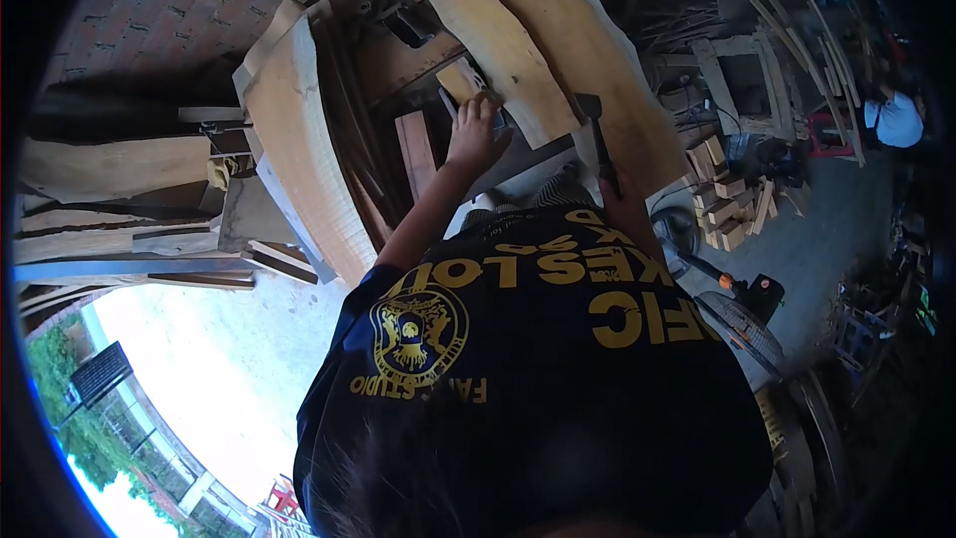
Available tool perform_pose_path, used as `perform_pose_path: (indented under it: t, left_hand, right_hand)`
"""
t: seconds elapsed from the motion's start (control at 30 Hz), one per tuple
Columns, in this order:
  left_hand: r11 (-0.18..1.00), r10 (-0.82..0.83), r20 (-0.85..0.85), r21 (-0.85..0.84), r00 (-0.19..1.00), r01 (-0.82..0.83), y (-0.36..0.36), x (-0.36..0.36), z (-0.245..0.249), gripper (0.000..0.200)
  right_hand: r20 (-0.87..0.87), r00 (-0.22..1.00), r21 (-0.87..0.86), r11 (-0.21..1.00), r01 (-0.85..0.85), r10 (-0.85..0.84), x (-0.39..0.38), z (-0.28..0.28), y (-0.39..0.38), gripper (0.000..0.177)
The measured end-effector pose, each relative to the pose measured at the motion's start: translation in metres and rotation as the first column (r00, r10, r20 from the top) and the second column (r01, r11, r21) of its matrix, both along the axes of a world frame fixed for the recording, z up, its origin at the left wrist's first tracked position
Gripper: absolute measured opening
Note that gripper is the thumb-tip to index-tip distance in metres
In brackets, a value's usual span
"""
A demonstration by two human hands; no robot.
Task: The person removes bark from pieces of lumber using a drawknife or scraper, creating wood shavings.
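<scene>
My left hand reaches forward with its fingers apart, the fingertips right at a small pale wood block. Beside them runs the edge of a long wood slab. My right hand is wrapped round the handle of a tool with a broad, flat dark head, held upright in this view. Behind the tool lies a wider live-edge slab. Just left of my left hand is a short reddish board.
A curved slab and dark strips stand to the left, before a brick wall. Stacked wood blocks and a fan are at the right. A person in a white top is at the far right.
</scene>
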State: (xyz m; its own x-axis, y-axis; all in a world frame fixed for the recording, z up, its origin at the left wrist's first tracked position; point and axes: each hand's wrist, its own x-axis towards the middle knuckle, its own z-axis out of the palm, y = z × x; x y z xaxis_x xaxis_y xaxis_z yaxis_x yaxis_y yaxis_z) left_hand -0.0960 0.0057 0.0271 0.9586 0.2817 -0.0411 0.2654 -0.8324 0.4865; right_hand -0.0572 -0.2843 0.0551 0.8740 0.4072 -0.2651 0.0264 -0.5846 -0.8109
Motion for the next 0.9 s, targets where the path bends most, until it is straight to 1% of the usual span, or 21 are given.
perform_pose_path:
  t: [0.03,0.1,0.13,0.17,0.2,0.23,0.27,0.33,0.37,0.43,0.47,0.53,0.6,0.63,0.67,0.7,0.73,0.77,0.8,0.87,0.9]
  left_hand:
    - [1.0,0.001,-0.001,0.007,1.0,-0.001,-0.007,0.015,-0.011,0.061]
    - [0.959,-0.029,-0.061,-0.282,0.998,0.011,-0.016,0.043,-0.047,0.073]
    - [0.962,-0.024,-0.063,-0.274,0.998,0.006,-0.024,0.056,-0.054,0.073]
    - [0.95,0.199,-0.209,-0.197,0.957,-0.241,-0.033,0.068,-0.057,0.08]
    - [0.881,0.415,-0.33,-0.086,0.848,-0.465,-0.039,0.075,-0.06,0.087]
    - [0.808,0.519,-0.37,-0.082,0.77,-0.584,-0.041,0.081,-0.042,0.097]
    - [0.807,0.524,-0.373,-0.071,0.765,-0.587,-0.039,0.084,-0.043,0.097]
    - [0.662,0.722,-0.336,0.083,0.605,-0.745,-0.028,0.088,-0.044,0.096]
    - [0.628,0.762,-0.31,0.14,0.568,-0.766,-0.022,0.087,-0.04,0.096]
    - [0.532,0.841,-0.257,0.229,0.477,-0.815,-0.003,0.08,-0.035,0.095]
    - [0.473,0.877,-0.233,0.263,0.42,-0.841,0.009,0.073,-0.038,0.096]
    - [0.462,0.885,-0.218,0.296,0.411,-0.836,0.031,0.057,-0.043,0.095]
    - [0.75,0.65,-0.434,0.232,0.624,-0.62,0.048,0.045,-0.036,0.092]
    - [0.743,0.665,-0.374,0.242,0.647,-0.624,0.068,0.032,-0.078,0.093]
    - [0.738,0.67,-0.381,0.249,0.637,-0.627,0.067,0.027,-0.074,0.093]
    - [0.791,0.608,-0.409,0.231,0.681,-0.567,0.065,0.025,-0.063,0.094]
    - [0.839,0.541,-0.433,0.208,0.721,-0.504,0.063,0.025,-0.052,0.096]
    - [0.836,0.544,-0.436,0.208,0.717,-0.508,0.055,0.022,-0.046,0.096]
    - [0.833,0.552,-0.403,0.221,0.73,-0.508,0.044,0.018,-0.044,0.097]
    - [0.827,0.562,-0.373,0.228,0.739,-0.514,0.031,0.01,-0.041,0.098]
    - [0.843,0.537,-0.318,0.235,0.781,-0.484,0.028,0.005,-0.044,0.098]
  right_hand:
    - [0.02,1.0,-0.002,1.0,-0.011,0.011,0.005,-0.003,-0.006,0.046]
    - [-0.013,1.0,-0.013,1.0,-0.015,0.015,0.013,0.01,-0.02,0.047]
    - [-0.048,0.999,-0.033,0.999,-0.019,0.018,0.015,0.016,-0.028,0.049]
    - [-0.052,0.998,-0.025,0.999,-0.025,0.024,0.019,0.017,-0.039,0.049]
    - [-0.1,0.995,-0.077,0.997,0.008,-0.016,0.023,0.017,-0.051,0.047]
    - [-0.148,0.987,-0.131,0.991,0.038,-0.058,0.026,0.017,-0.063,0.045]
    - [-0.157,0.986,-0.124,0.992,0.034,-0.053,0.027,0.016,-0.073,0.045]
    - [-0.181,0.948,-0.069,0.965,0.255,-0.263,0.026,0.015,-0.093,0.043]
    - [-0.19,0.947,-0.064,0.966,0.252,-0.26,0.027,0.017,-0.102,0.043]
    - [-0.041,0.959,-0.11,0.955,0.276,-0.282,0.035,0.028,-0.115,0.039]
    - [-0.048,0.96,-0.107,0.957,0.269,-0.276,0.041,0.034,-0.118,0.039]
    - [-0.321,0.856,-0.144,0.914,0.379,-0.405,0.052,0.042,-0.122,0.039]
    - [-0.336,0.865,-0.158,0.928,0.338,-0.373,0.062,0.032,-0.13,0.043]
    - [-0.294,0.903,-0.151,0.948,0.281,-0.314,0.065,0.027,-0.131,0.045]
    - [-0.252,0.934,-0.146,0.964,0.223,-0.254,0.067,0.023,-0.13,0.047]
    - [-0.261,0.933,-0.149,0.965,0.215,-0.248,0.069,0.028,-0.122,0.047]
    - [-0.329,0.923,-0.142,0.977,0.159,-0.198,0.074,0.035,-0.113,0.05]
    - [-0.391,0.908,-0.132,0.986,0.103,-0.147,0.078,0.039,-0.103,0.053]
    - [-0.392,0.909,-0.134,0.986,0.097,-0.143,0.08,0.031,-0.097,0.053]
    - [-0.184,0.974,-0.053,0.989,-0.141,0.129,0.077,0.007,-0.084,0.055]
    - [-0.185,0.974,-0.059,0.987,-0.147,0.134,0.075,0.005,-0.072,0.055]
